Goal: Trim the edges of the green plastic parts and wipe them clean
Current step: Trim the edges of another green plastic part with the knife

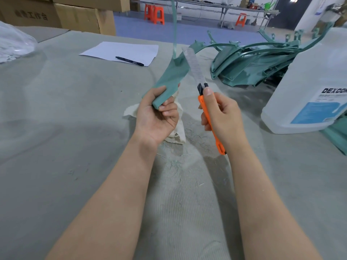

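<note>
My left hand [157, 113] grips the lower end of a long green plastic part [170, 77], which rises up and away past the top of the view. My right hand [221, 113] holds an orange utility knife [210, 121], thumb on the slider, its long blade [193, 66] extended and lying against the part's right edge. A crumpled off-white cloth [177, 132] lies on the table under my left hand. Green shavings [172, 164] are scattered on the table below the hands.
A pile of green plastic parts [262, 61] lies at the right rear. A large white jug [308, 87] stands at the right. A sheet of paper [122, 51] with a pen [129, 61] lies behind. Cardboard boxes [75, 15] and a plastic bag [13, 42] sit at the left.
</note>
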The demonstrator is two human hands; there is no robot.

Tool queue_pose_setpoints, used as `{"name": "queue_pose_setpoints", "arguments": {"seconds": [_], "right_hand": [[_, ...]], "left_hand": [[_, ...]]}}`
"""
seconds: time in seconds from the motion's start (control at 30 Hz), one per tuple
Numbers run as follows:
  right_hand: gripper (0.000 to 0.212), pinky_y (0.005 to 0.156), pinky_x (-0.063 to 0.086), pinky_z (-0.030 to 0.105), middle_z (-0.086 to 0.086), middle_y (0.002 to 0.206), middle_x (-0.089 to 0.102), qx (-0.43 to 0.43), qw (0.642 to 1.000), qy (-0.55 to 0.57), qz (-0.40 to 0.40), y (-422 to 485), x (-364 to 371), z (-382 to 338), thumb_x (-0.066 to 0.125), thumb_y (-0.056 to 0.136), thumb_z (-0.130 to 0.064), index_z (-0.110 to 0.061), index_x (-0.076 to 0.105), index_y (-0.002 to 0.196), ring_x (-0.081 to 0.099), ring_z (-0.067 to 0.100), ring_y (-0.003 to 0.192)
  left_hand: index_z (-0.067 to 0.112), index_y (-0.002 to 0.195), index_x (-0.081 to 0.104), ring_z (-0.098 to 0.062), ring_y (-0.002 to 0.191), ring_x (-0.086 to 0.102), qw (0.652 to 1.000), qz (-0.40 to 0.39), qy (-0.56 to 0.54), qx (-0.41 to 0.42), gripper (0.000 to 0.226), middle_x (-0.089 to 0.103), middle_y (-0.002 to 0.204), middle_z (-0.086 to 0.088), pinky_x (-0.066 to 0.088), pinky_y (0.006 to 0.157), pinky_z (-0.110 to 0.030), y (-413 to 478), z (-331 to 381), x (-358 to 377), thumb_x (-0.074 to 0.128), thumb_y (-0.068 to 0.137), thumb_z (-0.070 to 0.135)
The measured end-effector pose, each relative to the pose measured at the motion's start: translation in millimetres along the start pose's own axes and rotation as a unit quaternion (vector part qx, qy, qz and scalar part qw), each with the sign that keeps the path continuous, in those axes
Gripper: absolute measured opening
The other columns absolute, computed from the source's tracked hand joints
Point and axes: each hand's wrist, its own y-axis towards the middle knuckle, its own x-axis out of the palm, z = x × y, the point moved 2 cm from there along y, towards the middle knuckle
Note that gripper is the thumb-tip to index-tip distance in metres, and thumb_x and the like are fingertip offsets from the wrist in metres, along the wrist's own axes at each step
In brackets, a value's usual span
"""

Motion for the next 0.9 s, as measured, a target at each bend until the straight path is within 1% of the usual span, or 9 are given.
{"name": "queue_pose_setpoints", "arguments": {"seconds": [0.07, 0.17, 0.27, 0.37, 0.5, 0.6, 0.7, 0.77, 0.9], "right_hand": [[0.038, 0.047, 0.045, 0.023, -0.004, 0.047, 0.054, -0.004, 1.000, -0.005, 0.001, -0.6, -1.4, -0.1, 0.048, 0.100, -0.042, -0.026, 0.060, 0.069, 0.051, 0.009, 0.045], [0.039, 0.047, 0.046, 0.024, -0.003, 0.047, 0.054, -0.001, 1.000, -0.006, -0.015, -1.5, -0.4, 1.3, 0.048, 0.100, -0.043, -0.024, 0.060, 0.068, 0.051, 0.011, 0.045], [0.043, 0.049, 0.046, 0.028, 0.000, 0.049, 0.055, 0.005, 0.999, -0.022, -0.038, -2.3, 2.1, 3.7, 0.049, 0.098, -0.046, -0.016, 0.061, 0.070, 0.052, 0.014, 0.046], [0.045, 0.047, 0.045, 0.028, 0.004, 0.051, 0.055, 0.012, 0.999, -0.020, -0.049, -3.2, 3.8, 4.7, 0.050, 0.098, -0.047, -0.011, 0.061, 0.072, 0.052, 0.015, 0.047], [0.044, 0.045, 0.045, 0.026, 0.003, 0.050, 0.054, 0.016, 0.998, -0.006, -0.064, -4.6, 6.2, 3.2, 0.049, 0.098, -0.047, -0.015, 0.060, 0.069, 0.050, 0.013, 0.046], [0.044, 0.045, 0.045, 0.024, 0.001, 0.049, 0.054, 0.019, 0.997, 0.000, -0.076, -5.7, 7.3, 1.2, 0.048, 0.099, -0.046, -0.015, 0.060, 0.070, 0.050, 0.010, 0.045], [0.044, 0.045, 0.044, 0.025, 0.002, 0.049, 0.053, 0.022, 0.996, 0.008, -0.089, -7.3, 8.3, -1.6, 0.047, 0.099, -0.045, -0.014, 0.059, 0.070, 0.049, 0.010, 0.044], [0.044, 0.045, 0.044, 0.026, 0.003, 0.050, 0.053, 0.021, 0.994, 0.009, -0.103, -8.5, 9.8, -3.4, 0.047, 0.099, -0.044, -0.013, 0.059, 0.071, 0.049, 0.010, 0.044], [0.043, 0.046, 0.044, 0.026, 0.002, 0.049, 0.052, 0.024, 0.993, 0.008, -0.117, -10.2, 10.4, -6.2, 0.047, 0.099, -0.043, -0.013, 0.060, 0.072, 0.049, 0.010, 0.044]], "left_hand": [[0.003, 0.098, 0.059, -0.004, 0.030, 0.035, 1.000, -0.003, 0.012, -0.007, 0.026, 0.037, 0.042, 0.006, 0.030, 0.035, -0.009, -0.6, -0.2, 0.4, 0.049, 0.079, 0.018], [0.003, 0.099, 0.058, -0.004, 0.030, 0.035, 1.000, -0.005, 0.020, -0.014, 0.026, 0.037, 0.041, 0.006, 0.029, 0.034, -0.009, -0.4, -0.7, 1.0, 0.049, 0.079, 0.018], [0.006, 0.097, 0.052, -0.004, 0.030, 0.035, 1.000, -0.007, 0.011, -0.016, 0.022, 0.038, 0.040, 0.006, 0.029, 0.033, -0.009, -0.5, -0.4, 1.1, 0.050, 0.078, 0.017], [0.004, 0.094, 0.054, -0.004, 0.029, 0.036, 1.000, -0.011, 0.004, -0.021, 0.021, 0.038, 0.040, 0.005, 0.030, 0.033, -0.009, -0.5, -0.2, 1.0, 0.050, 0.078, 0.017], [0.002, 0.089, 0.056, -0.005, 0.028, 0.036, 1.000, -0.015, -0.013, -0.022, 0.018, 0.038, 0.039, 0.005, 0.030, 0.033, -0.009, -1.1, -0.3, 1.8, 0.049, 0.079, 0.016], [0.006, 0.089, 0.051, -0.004, 0.028, 0.036, 0.999, -0.023, -0.018, -0.022, 0.014, 0.038, 0.038, 0.005, 0.031, 0.032, -0.010, -1.1, -0.1, 2.8, 0.049, 0.079, 0.015], [0.009, 0.086, 0.048, -0.005, 0.028, 0.037, 0.999, -0.029, -0.027, -0.020, 0.009, 0.038, 0.038, 0.004, 0.031, 0.032, -0.010, -1.4, 0.4, 3.3, 0.048, 0.081, 0.015], [0.007, 0.081, 0.050, -0.005, 0.028, 0.037, 0.999, -0.030, -0.035, -0.016, 0.009, 0.037, 0.038, 0.004, 0.031, 0.032, -0.010, -1.1, 0.7, 2.7, 0.047, 0.082, 0.015], [0.004, 0.061, 0.057, -0.005, 0.028, 0.036, 0.999, -0.029, -0.038, -0.007, 0.025, 0.037, 0.038, 0.004, 0.031, 0.032, -0.010, 0.8, 0.6, 0.3, 0.047, 0.081, 0.015]]}}
